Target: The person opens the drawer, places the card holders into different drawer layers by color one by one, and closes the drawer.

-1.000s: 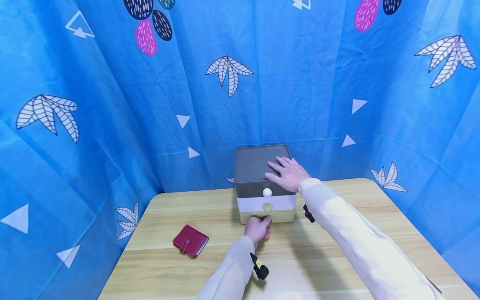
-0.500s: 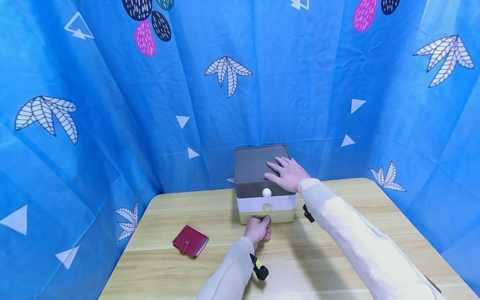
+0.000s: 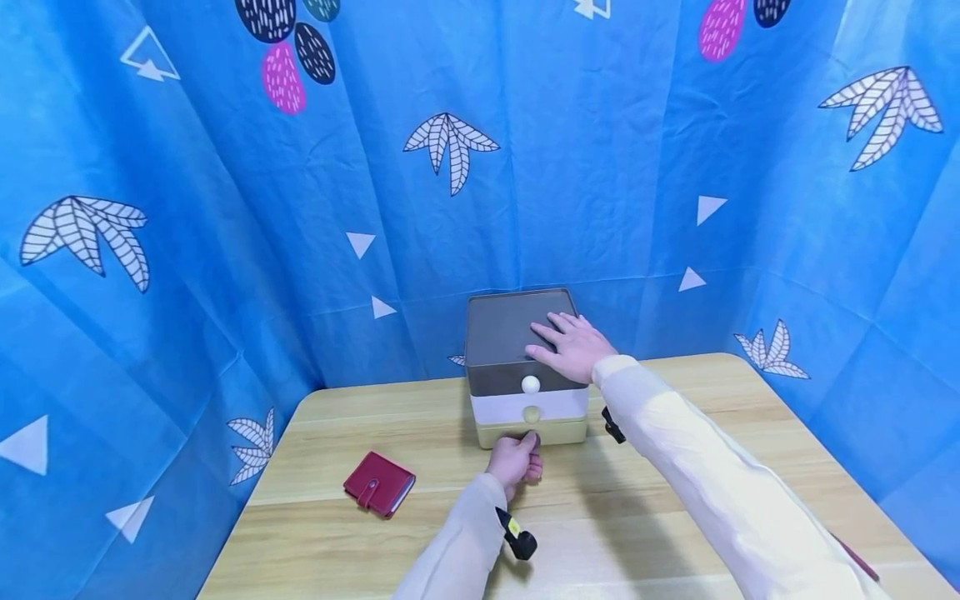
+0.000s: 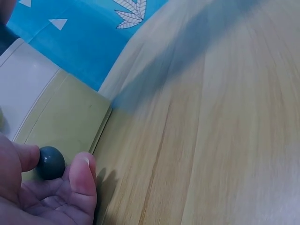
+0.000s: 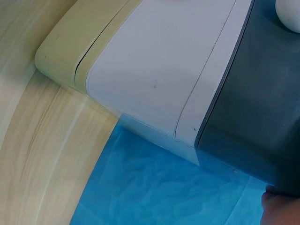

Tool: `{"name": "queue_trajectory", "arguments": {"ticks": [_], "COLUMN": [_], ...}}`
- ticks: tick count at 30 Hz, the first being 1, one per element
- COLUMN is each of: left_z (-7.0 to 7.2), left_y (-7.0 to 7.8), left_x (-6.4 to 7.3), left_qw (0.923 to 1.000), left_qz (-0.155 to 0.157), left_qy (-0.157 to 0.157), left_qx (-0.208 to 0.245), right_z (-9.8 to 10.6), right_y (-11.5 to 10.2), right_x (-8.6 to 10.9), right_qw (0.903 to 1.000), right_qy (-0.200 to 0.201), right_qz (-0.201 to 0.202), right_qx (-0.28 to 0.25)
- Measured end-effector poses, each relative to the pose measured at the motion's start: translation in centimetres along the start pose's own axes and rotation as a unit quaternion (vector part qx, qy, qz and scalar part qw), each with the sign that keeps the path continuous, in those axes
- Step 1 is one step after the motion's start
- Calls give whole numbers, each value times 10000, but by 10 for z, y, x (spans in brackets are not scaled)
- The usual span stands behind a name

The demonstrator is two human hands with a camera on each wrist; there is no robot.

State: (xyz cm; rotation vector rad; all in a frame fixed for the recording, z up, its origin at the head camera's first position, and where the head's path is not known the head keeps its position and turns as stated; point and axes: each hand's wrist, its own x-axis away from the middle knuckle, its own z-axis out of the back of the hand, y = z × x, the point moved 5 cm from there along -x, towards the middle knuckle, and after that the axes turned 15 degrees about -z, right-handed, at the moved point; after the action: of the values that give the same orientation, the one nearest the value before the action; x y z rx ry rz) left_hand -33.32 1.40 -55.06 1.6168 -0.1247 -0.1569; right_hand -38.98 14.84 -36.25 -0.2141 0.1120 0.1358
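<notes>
A small stacked drawer box stands at the back of the table, with a dark grey top tier (image 3: 498, 329), a white middle drawer (image 3: 495, 407) and a pale yellow bottom drawer (image 3: 564, 432). Low at its front, my left hand (image 3: 513, 461) pinches the round dark drawer knob (image 4: 50, 163) of the yellow drawer. My right hand (image 3: 576, 346) rests on the right side of the grey lid, fingers spread. The right wrist view shows a thin dark seam near the yellow drawer's front; only a bit of that hand (image 5: 280, 209) appears in the corner there.
A red snap wallet (image 3: 380, 484) lies on the wooden table (image 3: 300, 533), left of the left hand. A thin reddish-brown stick (image 3: 857, 558) lies near the right edge, partly behind the right sleeve. Blue patterned curtain (image 3: 585, 167) encloses the back and sides.
The head view has shifted slightly, and more of the reddish-brown stick shows at the right. Both hands keep their places on the drawer box.
</notes>
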Motion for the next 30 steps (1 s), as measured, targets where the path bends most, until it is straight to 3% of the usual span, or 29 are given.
{"name": "queue_trajectory", "arguments": {"ticks": [4, 8, 14, 30], "left_z": [-1, 1, 1, 0], "left_y": [-4, -6, -6, -5], "left_x": [-1, 0, 4, 16], "left_qw": [9986, 9972, 9956, 9960], "left_qz": [184, 326, 455, 399], "left_qy": [-4, 17, -92, -100], "left_qx": [492, 679, 817, 789], "right_z": [0, 0, 0, 0], "right_y": [1, -1, 0, 0], "right_x": [-1, -2, -3, -1], "right_qw": [10000, 10000, 9999, 10000], "right_qy": [-19, -21, -40, -57], "right_qz": [1, 14, -52, -55], "right_qx": [26, 49, 77, 27]}}
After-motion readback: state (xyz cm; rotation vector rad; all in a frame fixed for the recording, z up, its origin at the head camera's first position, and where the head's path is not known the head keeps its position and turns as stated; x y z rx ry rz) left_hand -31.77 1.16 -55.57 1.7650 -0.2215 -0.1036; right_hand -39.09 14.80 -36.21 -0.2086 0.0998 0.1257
